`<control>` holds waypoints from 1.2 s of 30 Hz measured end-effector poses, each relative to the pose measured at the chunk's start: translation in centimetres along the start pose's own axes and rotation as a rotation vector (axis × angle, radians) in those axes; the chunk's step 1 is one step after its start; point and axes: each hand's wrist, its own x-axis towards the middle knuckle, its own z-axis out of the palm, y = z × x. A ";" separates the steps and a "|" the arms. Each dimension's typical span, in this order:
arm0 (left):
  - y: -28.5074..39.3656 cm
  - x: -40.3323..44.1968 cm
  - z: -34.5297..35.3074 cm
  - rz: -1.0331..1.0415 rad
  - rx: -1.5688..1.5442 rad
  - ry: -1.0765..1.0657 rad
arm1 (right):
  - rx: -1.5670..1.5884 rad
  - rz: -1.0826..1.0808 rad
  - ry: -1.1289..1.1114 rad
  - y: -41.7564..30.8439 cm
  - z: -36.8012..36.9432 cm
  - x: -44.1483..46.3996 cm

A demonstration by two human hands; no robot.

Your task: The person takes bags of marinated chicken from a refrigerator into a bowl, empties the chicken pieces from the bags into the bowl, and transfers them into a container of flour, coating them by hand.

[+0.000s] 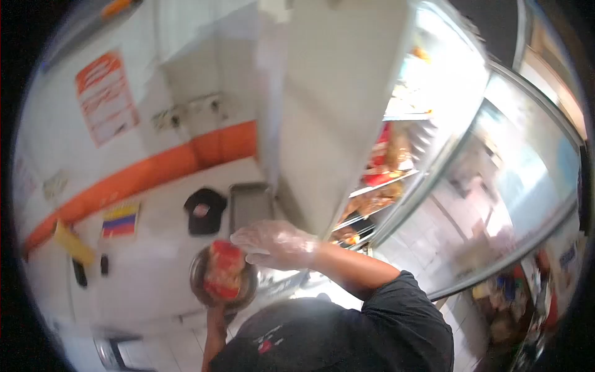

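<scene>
We needed the bowl point(196, 276) level just beyond our left hand point(217, 312), whose grip we couldn't tell, and the red package point(224, 271) steady beside our unclenched, seemingly empty right hand point(273, 243).

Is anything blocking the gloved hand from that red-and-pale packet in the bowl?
Nothing visible: the gloved right hand is right by the packet, which shows uncovered in the metal bowl. Whether they touch is unclear.

glossy metal bowl point(198, 278), matt cloth cap point(205, 212)
</scene>
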 end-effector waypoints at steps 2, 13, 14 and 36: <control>-1.5 -0.3 -1.5 0.027 0.186 -0.071 | -0.230 -0.040 0.325 0.8 -8.5 -2.4; -6.4 1.5 -0.9 -0.113 -0.173 0.301 | -0.797 0.634 1.021 23.4 -46.5 -7.8; -7.0 2.2 -0.7 -0.098 -0.185 0.366 | -0.803 0.728 0.927 25.4 -48.4 -7.3; -11.9 3.7 1.6 0.508 -0.437 0.236 | -0.425 0.558 0.792 38.9 -59.0 -7.3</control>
